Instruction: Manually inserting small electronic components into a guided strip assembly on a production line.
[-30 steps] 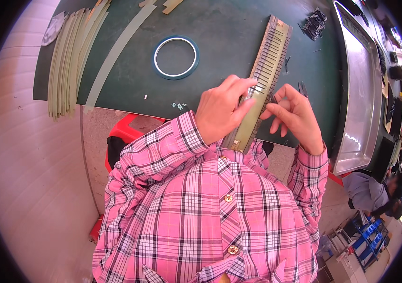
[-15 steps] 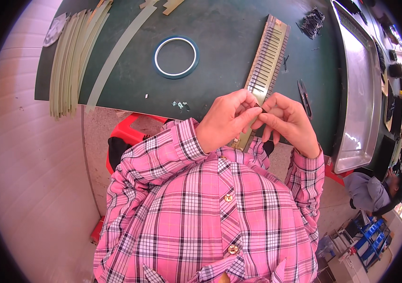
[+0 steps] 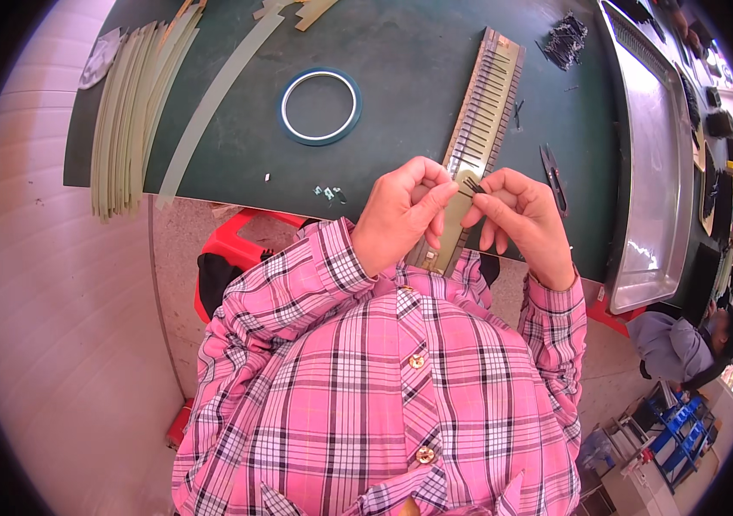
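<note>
A long pale slotted strip (image 3: pixel 484 112) with rows of dark bars lies on the dark green table (image 3: pixel 401 77), its near end overhanging the front edge. My left hand (image 3: pixel 401 215) pinches that near end with thumb and fingers. My right hand (image 3: pixel 517 215) holds a small dark comb-like piece (image 3: pixel 473 184) between thumb and forefinger, right against the strip's end. Both hands are close together, fingertips almost touching.
A roll of blue-rimmed tape (image 3: pixel 319 106) lies mid-table. Curved pale green strips (image 3: pixel 130 112) are stacked at the left. Black snips (image 3: pixel 553 176) lie right of the slotted strip, a pile of small dark parts (image 3: pixel 566 39) beyond. A metal tray (image 3: pixel 650 163) stands at the right. Another person (image 3: pixel 680 344) sits lower right.
The slotted strip was pushed away onto the table. My hands came together at its near end, and my right hand now holds the small dark piece there.
</note>
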Demonstrator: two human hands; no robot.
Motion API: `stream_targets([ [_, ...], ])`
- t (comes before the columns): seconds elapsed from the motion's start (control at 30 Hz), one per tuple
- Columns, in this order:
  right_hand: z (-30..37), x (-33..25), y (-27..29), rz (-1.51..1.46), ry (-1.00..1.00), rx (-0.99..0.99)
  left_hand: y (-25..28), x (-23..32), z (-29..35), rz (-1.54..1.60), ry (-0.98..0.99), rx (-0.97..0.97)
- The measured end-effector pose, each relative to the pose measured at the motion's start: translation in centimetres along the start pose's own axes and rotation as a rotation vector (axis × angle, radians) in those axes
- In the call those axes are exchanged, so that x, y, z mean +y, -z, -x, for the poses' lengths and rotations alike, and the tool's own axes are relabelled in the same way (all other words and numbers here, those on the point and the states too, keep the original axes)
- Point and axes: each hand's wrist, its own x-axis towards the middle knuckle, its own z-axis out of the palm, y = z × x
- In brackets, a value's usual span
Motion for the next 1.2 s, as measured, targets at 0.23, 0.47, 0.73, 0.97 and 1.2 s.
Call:
stream_targets([
  [0.23,-1.8,0.5,-0.2,0.197,0.012,0.12,0.9,-1.1,-1.6,-0.476,-0.349,0.173],
  [0.47,-2.5,1.4,0.1,0.309,0.023,0.15,1.3,-1.2,-1.5,-0.862,-0.567,0.23],
  [0.73,-2.9,1.9,-0.2,0.319,0.037,0.167,1.7,-1.7,-1.6,-1.045,-0.697,0.193],
  [0.97,-2.9,1.8,0.0,0.321,0.017,0.153,1.2,-1.7,-1.3,-1.294,-0.769,0.158],
  [1.2,-0.7,0.9,0.6,0.197,0.024,0.104,1.2,-1.0,-1.1,-0.97,-0.626,0.122],
])
